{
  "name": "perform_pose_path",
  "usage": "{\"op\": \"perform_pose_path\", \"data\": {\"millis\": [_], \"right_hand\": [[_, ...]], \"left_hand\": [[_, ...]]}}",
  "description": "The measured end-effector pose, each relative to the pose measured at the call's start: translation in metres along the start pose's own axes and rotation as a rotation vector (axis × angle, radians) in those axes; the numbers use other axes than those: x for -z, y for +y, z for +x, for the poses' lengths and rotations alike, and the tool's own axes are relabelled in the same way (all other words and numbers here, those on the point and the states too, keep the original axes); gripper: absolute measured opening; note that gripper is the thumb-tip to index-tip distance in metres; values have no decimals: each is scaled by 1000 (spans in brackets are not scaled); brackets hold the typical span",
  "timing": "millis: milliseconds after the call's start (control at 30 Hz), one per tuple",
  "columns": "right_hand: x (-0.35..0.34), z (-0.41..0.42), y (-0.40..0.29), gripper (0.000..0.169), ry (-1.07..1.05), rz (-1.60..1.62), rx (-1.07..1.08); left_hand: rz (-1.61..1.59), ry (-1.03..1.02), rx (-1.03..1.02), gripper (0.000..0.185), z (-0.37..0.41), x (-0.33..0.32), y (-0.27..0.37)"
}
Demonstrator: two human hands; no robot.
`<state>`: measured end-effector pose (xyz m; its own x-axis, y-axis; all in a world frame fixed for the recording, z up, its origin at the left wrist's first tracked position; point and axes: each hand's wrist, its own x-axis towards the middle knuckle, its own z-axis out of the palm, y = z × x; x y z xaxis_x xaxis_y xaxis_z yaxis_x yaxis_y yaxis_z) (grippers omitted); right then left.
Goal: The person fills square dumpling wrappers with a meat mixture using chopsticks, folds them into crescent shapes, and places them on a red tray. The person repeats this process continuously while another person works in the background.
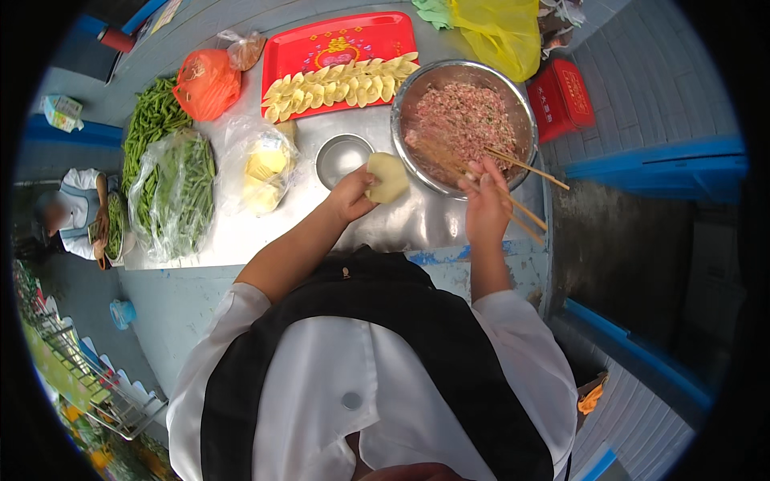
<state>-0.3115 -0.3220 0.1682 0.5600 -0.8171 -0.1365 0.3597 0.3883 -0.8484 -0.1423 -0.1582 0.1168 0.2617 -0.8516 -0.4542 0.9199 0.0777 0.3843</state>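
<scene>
In my left hand (355,195) is a round, pale yellow dough wrapper (390,178), pinched at its left side. My right hand (488,207) grips wooden chopsticks (529,216), their far ends blurred over the near left part of a large steel bowl (397,129). Minced meat filling with green flecks (466,114) lies inside that bowl. Other chopsticks (526,167) lean across its right rim. Just beyond my left hand sits a small steel bowl (346,157), seemingly with clear liquid. Folded yellow dumplings (337,90) line the near part of a red tray (301,48).
Left on the metal table (373,231) are a bag of yellow wrappers (264,165), green beans (156,114), bagged beans (174,198) and an orange bag (207,84). A yellow bag (499,36) and red tin (559,99) flank the large bowl. A co-worker (84,210) handles beans.
</scene>
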Motion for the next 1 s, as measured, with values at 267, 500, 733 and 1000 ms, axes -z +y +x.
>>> {"op": "perform_pose_path", "data": {"millis": [267,500,733,1000], "right_hand": [[-36,-29,-31,24,-525,-835,430],[-41,-25,-36,23,-603,-804,382],[-33,-22,-55,21,-341,-534,123],[37,38,49,24,-161,-850,223]], "left_hand": [[-71,18,-120,60,7,-16,6],[-115,-30,-102,62,8,-18,6],[-143,-35,-98,63,10,-18,2],[-157,42,-126,61,7,1,-6]]}}
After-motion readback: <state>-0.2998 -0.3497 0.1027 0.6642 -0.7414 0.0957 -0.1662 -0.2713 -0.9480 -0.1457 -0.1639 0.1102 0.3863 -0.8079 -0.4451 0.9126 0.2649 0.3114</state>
